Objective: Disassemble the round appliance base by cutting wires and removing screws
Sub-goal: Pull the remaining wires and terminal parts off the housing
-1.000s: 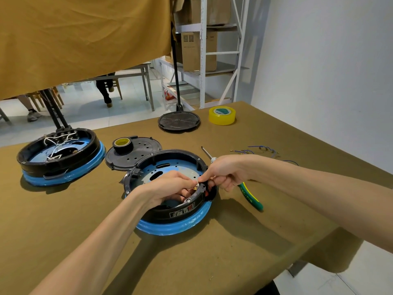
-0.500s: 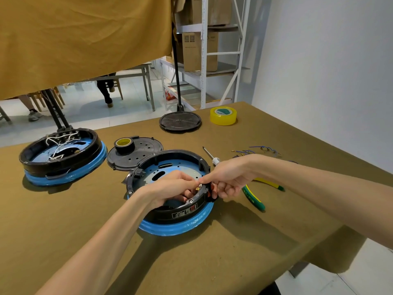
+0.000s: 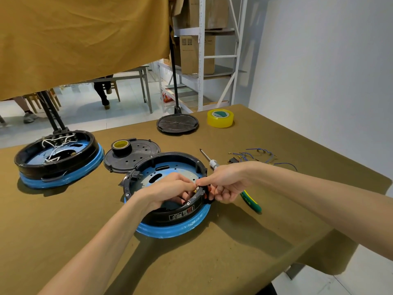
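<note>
Both forearms reach in from below. The left hand (image 3: 170, 189) curls inside the near round black appliance base with a blue rim (image 3: 170, 222), fingers pinching a small brass terminal at its right wall. The right hand (image 3: 227, 184) meets it from outside, fingers curled and pinching the same spot. This base sits mid-worktop (image 3: 212, 262). Two such bases show; the second (image 3: 57, 158) lies far left. One green-handled pliers (image 3: 251, 202) lies beside the right hand.
</note>
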{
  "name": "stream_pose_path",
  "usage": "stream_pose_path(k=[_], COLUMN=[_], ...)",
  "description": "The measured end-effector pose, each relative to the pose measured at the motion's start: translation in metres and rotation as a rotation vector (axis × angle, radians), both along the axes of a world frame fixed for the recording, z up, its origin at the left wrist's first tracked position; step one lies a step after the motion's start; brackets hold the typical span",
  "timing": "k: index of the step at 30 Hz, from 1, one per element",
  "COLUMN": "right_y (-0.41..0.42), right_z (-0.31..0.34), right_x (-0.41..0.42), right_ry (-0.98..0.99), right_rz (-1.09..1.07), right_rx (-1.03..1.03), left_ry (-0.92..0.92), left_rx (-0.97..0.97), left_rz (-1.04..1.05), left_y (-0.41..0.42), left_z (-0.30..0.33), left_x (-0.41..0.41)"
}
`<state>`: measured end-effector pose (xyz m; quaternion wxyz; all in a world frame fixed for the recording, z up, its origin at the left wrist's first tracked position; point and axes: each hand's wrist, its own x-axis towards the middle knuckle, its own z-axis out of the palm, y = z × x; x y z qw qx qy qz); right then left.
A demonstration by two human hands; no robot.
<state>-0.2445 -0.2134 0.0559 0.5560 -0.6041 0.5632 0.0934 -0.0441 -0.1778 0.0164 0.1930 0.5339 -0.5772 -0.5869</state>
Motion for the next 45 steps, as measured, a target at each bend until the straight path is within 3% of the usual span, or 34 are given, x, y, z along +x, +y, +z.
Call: stream_pose_path(k=[7,17,26,30,36,45], right_y=[0.0,0.005,0.001,0.002,0.007,0.03], right_z=[-0.01,-0.017,-0.001,-0.001,-0.011,-0.05], right_x=[-0.005,-0.009,-0.002,-0.001,-0.008,-0.034], right_ry=[-0.161,-0.133,-0.055,0.013,-0.128,-0.319], right_rz=[-0.064,-0.107,0.029,0.071,-0.032,0.048], right_rx=[0.036,-0.064,-0.02,-0.116,-0.105,-0.553], left_ry=[0.029,0.055,0.07,0.076,0.051,0.106], left_rx=[0.001,0.062,0.064,0.074,0.095,0.048], left_rz=[0.058,0.028,-0.006,0.0,-0.011,0.009], left_y=[0.001,-0.002,-0.002,-0.005,-0.006,-0.005], left_z=[-0.001,0.0,-0.003,-0.005,-0.004,-0.004], left_x=[0.0,0.004,0.007,0.008,0.008,0.004])
